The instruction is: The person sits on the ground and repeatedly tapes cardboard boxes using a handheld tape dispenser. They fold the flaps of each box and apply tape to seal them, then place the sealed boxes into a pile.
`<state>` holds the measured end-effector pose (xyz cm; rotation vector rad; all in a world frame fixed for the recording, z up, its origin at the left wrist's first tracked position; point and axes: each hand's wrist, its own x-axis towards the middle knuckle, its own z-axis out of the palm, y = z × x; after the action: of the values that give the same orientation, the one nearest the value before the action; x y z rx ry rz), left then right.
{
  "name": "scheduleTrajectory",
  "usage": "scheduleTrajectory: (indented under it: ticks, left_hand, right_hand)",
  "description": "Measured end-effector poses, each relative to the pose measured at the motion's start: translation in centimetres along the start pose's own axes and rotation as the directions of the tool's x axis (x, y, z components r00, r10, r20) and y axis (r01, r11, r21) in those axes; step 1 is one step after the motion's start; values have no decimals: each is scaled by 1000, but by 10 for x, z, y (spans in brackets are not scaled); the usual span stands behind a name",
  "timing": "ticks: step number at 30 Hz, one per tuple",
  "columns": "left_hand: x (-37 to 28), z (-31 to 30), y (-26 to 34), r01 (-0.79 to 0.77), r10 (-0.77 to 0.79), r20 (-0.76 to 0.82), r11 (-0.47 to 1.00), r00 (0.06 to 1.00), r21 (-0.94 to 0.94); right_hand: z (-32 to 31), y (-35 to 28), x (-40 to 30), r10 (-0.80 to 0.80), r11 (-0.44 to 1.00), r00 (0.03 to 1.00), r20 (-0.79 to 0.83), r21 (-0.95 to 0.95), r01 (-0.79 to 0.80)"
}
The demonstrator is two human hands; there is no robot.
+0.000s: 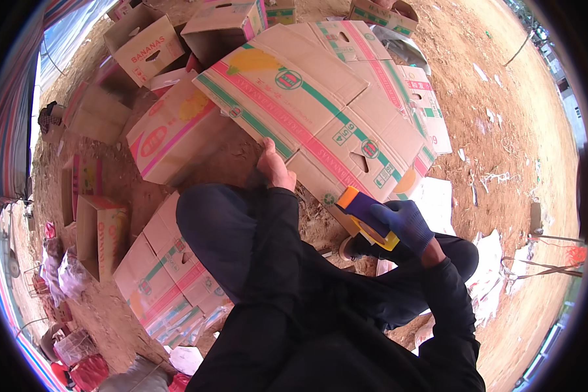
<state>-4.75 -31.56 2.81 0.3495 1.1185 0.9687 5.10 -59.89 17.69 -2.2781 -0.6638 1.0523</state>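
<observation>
A flattened cardboard banana carton (323, 110), printed with green and pink stripes, lies spread out in front of my knees. My bare left hand (276, 166) grips its near edge, with the thumb on top and the fingers hidden beneath. In my right hand (405, 225), which wears a dark blue knitted glove, is a tape dispenser (365, 211) with a purple body, an orange front end and a yellow frame. The dispenser's front is over the carton's near right corner; I cannot tell whether it touches the cardboard.
Left of the carton stands a formed banana box (169, 132), with several open boxes (149, 49) beyond it. A stack of flat cartons (176, 279) lies beside my left knee. More flattened cardboard (424, 108) sits at the right. White scraps (487, 274) litter the dirt ground (500, 132).
</observation>
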Motion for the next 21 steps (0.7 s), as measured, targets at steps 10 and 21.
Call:
scheduleTrajectory:
  ticks: [10, 21]
  left_hand:
    - [40, -11, 22, 30, -41, 62, 985, 997, 168]
    - [32, -8, 24, 11, -25, 138, 994, 990, 104]
  right_hand:
    - [-10, 59, -47, 64, 980, 992, 111, 181, -83]
    - [1, 98, -67, 99, 987, 995, 29, 128, -102]
